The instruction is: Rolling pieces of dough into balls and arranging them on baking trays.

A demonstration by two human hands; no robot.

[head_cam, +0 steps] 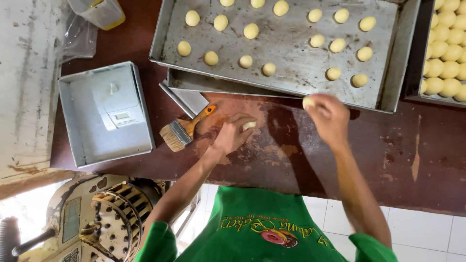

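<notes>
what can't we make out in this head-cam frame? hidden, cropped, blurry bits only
Head view, all items:
- Left hand: fingers curl over a dough piece; its shape is mostly hidden.
- Right hand: motion-blurred; grip on its dough ball unclear.
- Second tray: covered by the baking tray stacked on it.
- Full tray: cut off by the right edge.
- Scale: display too small to read.

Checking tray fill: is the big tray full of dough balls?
No, the big tray holds scattered dough balls with wide bare metal between them.
</notes>
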